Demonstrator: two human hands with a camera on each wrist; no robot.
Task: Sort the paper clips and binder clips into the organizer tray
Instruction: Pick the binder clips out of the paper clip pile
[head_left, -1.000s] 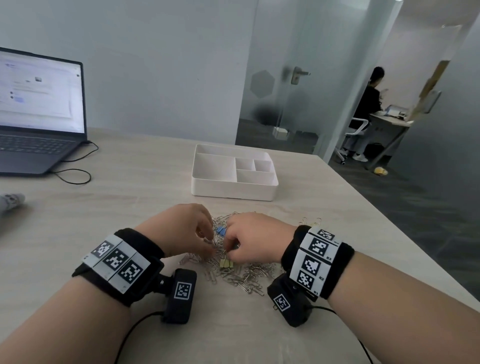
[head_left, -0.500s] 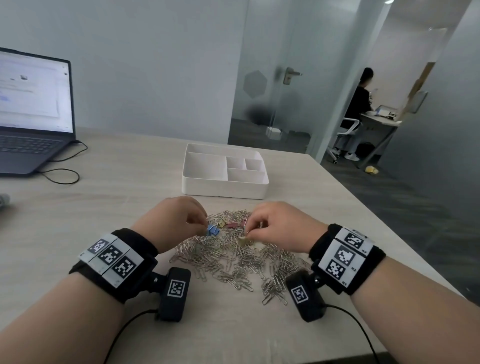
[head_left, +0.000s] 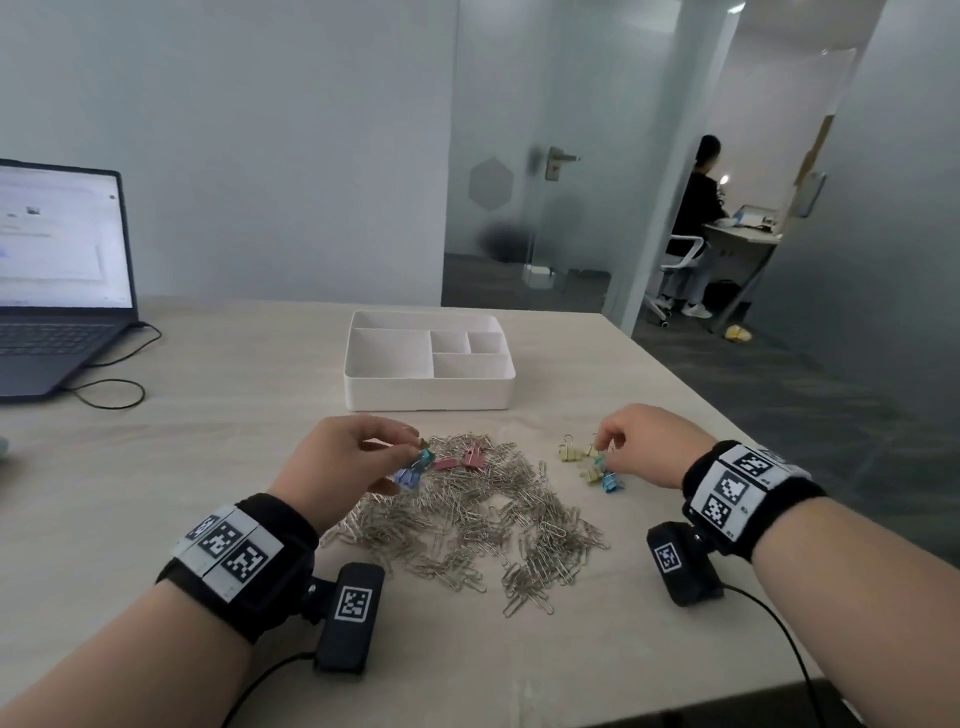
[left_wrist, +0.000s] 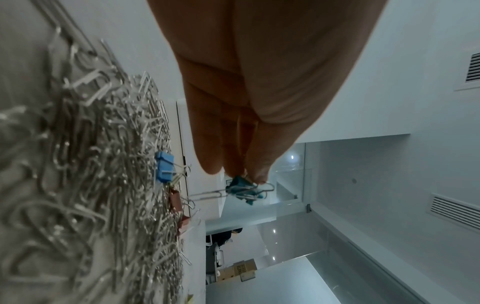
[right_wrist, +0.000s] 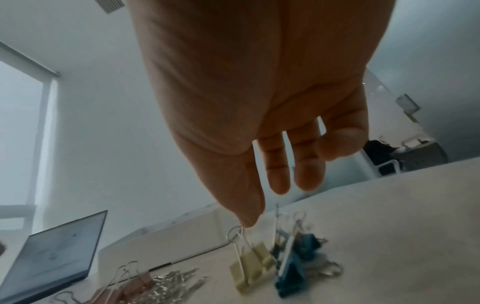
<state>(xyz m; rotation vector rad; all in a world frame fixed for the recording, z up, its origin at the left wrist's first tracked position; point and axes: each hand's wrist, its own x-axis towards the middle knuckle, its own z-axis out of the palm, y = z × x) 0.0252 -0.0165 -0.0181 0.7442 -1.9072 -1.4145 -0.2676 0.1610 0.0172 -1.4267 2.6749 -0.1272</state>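
Observation:
A heap of silver paper clips (head_left: 467, 525) lies in front of the white organizer tray (head_left: 426, 395). My left hand (head_left: 413, 448) hovers over the heap's far left and pinches a teal binder clip (left_wrist: 240, 185) between thumb and fingertips; a paper clip (left_wrist: 207, 194) dangles from it. Blue binder clips (head_left: 407, 476) and pink binder clips (head_left: 470, 457) lie on the heap. My right hand (head_left: 602, 453) is to the right of the heap, thumb tip on the wire handle of a yellow binder clip (right_wrist: 249, 265) among separated yellow and blue binder clips (head_left: 605, 480).
An open laptop (head_left: 57, 291) with its cable stands at the far left of the table. The table's right edge (head_left: 727, 415) runs close to my right hand. All the tray's compartments look bare. A person sits at a desk beyond the glass door.
My right hand has moved from the heap out to the right, to the small group of binder clips. My left hand has lifted a teal binder clip off the heap.

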